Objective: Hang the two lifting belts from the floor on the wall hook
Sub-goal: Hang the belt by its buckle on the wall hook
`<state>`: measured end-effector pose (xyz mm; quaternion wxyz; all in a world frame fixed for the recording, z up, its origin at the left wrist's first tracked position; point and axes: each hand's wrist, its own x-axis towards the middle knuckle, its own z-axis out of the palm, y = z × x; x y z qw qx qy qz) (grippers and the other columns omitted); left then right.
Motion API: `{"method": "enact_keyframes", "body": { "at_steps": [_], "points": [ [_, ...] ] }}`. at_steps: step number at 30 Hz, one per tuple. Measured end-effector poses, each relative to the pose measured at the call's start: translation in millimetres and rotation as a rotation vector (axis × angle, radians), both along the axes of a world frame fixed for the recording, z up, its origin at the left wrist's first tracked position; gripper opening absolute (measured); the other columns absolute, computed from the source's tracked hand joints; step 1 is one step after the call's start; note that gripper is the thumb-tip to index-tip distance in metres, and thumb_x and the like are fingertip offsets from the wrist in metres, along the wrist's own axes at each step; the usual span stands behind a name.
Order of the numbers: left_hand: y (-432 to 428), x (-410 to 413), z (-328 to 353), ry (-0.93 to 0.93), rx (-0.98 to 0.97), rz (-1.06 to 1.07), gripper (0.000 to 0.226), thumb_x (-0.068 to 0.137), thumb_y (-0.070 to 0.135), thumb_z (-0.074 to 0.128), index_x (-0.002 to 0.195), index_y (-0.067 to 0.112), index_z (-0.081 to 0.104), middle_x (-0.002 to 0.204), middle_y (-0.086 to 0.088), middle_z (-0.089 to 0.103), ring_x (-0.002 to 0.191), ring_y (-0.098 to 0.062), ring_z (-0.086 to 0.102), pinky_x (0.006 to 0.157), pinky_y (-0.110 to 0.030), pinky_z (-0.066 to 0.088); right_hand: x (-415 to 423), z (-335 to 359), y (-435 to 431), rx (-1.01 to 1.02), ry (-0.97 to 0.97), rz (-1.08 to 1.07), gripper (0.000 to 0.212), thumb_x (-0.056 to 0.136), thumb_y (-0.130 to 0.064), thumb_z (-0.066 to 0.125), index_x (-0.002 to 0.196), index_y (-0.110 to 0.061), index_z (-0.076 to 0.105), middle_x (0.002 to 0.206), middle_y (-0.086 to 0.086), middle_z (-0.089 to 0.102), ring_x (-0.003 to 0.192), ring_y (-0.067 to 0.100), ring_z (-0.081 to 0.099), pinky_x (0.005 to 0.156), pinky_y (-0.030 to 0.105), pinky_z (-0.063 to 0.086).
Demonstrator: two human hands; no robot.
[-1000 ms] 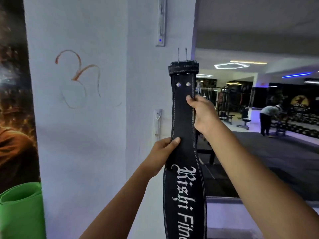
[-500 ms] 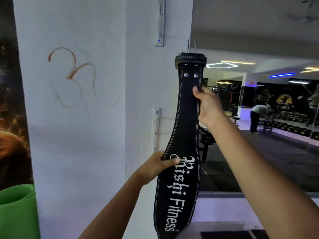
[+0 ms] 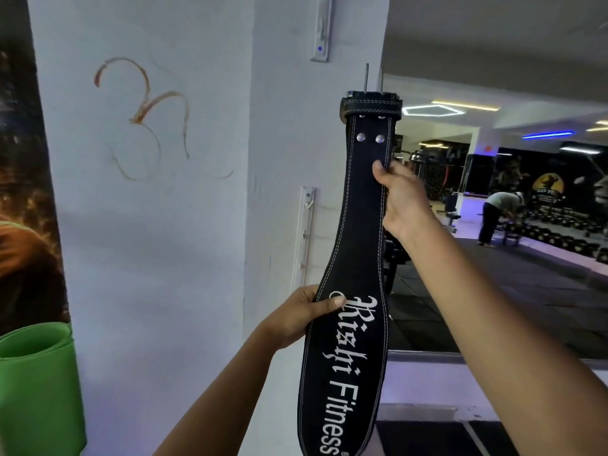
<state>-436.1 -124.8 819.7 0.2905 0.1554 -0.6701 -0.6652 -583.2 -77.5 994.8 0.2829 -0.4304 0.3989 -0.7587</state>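
A black lifting belt [image 3: 357, 245] with white stitching and white lettering stands upright in front of me, buckle end up, its two metal prongs pointing at the ceiling. My right hand [image 3: 399, 199] grips its narrow upper part just below the rivets. My left hand [image 3: 301, 312] pinches the left edge where the belt widens. A metal hook rail [image 3: 320, 31] is fixed high on the white wall, up and left of the buckle. A second hook rail [image 3: 306, 232] sits lower on the wall, just left of the belt. Only one belt is in sight.
A white wall pillar [image 3: 158, 225] with a red scrawl fills the left. A rolled green mat [image 3: 36, 386] stands at the lower left. A large mirror [image 3: 526, 192] on the right shows the gym floor and a person bent over by the dumbbell racks.
The belt has tilted so its top leans right and its buckle end has dropped a little. My right hand has slid slightly lower; my left thumb now presses on the lettering.
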Motion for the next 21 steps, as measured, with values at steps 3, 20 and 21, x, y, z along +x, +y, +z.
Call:
{"method": "enact_keyframes", "body": {
  "at_steps": [3, 20, 21],
  "points": [
    [-2.6, -2.4, -10.5, 0.021, 0.061, -0.007, 0.015, 0.086, 0.014, 0.062, 0.100, 0.011, 0.068, 0.097, -0.009, 0.074, 0.089, -0.023, 0.071, 0.084, -0.035, 0.058, 0.0, -0.3, -0.1, 0.000, -0.002, 0.003, 0.014, 0.089, -0.014, 0.059, 0.102, -0.012, 0.065, 0.119, 0.009, 0.063, 0.107, 0.025, 0.061, 0.086, 0.045, 0.055],
    [-1.9, -58.9, 162.2, 0.341, -0.194, 0.188, 0.030, 0.097, 0.032, 0.046, 0.112, 0.008, 0.058, 0.108, -0.017, 0.067, 0.100, -0.030, 0.065, 0.094, -0.042, 0.053, 4.5, -37.9, 10.7, -0.089, 0.191, -0.164, 0.010, 0.093, -0.021, 0.054, 0.086, -0.023, 0.061, 0.088, 0.002, 0.067, 0.083, 0.018, 0.065, 0.086, 0.038, 0.053],
    [-2.7, -58.9, 161.5, 0.359, -0.190, 0.184, 0.033, 0.097, 0.033, 0.046, 0.114, 0.007, 0.057, 0.110, -0.021, 0.066, 0.103, -0.034, 0.064, 0.095, -0.046, 0.052, 4.3, -51.2, 10.0, -0.084, 0.223, -0.194, 0.010, 0.093, -0.024, 0.054, 0.085, -0.024, 0.060, 0.086, 0.001, 0.067, 0.081, 0.018, 0.064, 0.084, 0.038, 0.052]
  ]
}}
